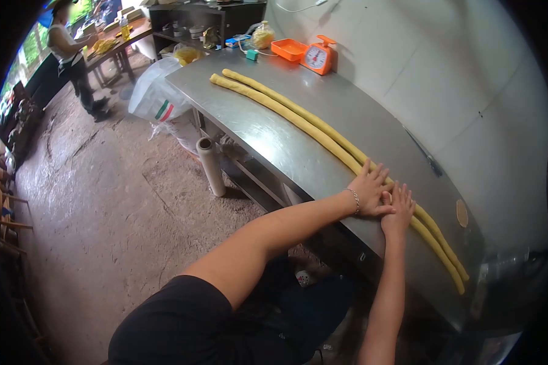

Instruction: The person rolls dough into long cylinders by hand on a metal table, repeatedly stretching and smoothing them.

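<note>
left hand (369,190) and right hand (399,210) lie side by side, flat on the dough ropes (298,118), well apart from the scale (318,58). grip of each: wide, fingers spread, nothing clasped. palms press down, apparently so the dough rolls under them rather than lifts. the two ropes are yellow, smooth and round, running parallel and close together along the steel bench (256,131) from near the scale. bench surface is brushed, dully reflective. an orange tray (289,48) sits just beside the scale.

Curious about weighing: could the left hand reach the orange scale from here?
Probably not: the left hand lies on the dough ropes, and the orange scale stands at the table's far end.
</note>
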The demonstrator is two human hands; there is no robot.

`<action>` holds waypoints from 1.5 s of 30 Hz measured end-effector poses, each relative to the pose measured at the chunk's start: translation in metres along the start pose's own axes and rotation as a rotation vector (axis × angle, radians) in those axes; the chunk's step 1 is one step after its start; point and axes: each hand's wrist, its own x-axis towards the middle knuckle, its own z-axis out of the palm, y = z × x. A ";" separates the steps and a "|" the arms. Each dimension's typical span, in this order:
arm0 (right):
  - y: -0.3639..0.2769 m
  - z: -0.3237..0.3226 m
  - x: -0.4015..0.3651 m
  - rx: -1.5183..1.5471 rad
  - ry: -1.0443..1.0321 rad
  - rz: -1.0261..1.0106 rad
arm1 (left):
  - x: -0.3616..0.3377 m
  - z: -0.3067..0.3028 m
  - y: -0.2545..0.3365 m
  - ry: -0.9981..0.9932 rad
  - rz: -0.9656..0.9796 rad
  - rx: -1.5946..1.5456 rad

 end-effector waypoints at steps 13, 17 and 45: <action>-0.016 -0.009 -0.021 0.136 0.148 0.021 | -0.010 0.010 -0.001 0.111 0.055 0.082; -0.018 -0.010 -0.018 0.149 0.133 0.057 | -0.006 0.007 -0.004 0.086 0.058 0.078; -0.008 -0.014 -0.017 0.197 0.033 0.026 | -0.015 0.001 0.004 0.159 -0.033 0.052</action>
